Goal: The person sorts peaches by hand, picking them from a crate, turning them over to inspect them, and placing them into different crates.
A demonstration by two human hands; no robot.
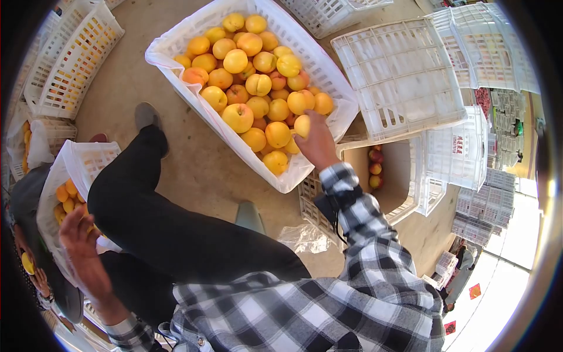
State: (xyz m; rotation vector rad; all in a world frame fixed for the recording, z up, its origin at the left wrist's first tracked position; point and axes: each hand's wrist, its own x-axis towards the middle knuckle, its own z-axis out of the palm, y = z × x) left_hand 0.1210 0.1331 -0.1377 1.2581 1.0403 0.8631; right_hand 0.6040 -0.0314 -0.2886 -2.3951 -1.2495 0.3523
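Observation:
A white crate [159, 57] lined with white plastic stands in front of me, heaped with yellow-orange peaches [258, 85]. At its near right corner, my right hand [319, 142] reaches in with its fingers closed round a peach [302, 125]. The fingertips are partly hidden behind that fruit. My left hand [87, 249] is raised at the left, fingers apart and nothing in it. Just beyond it is a second lined crate [88, 155] holding more yellow-orange fruit [67, 196].
Right of the big crate stand an upturned white crate [399, 79] and a cardboard-lined crate [363, 167] with several red-yellow fruits [376, 167]. Slatted crates [76, 58] line the left. Clear plastic [305, 237] lies on the floor. Another person's hand [41, 283] is at the far left.

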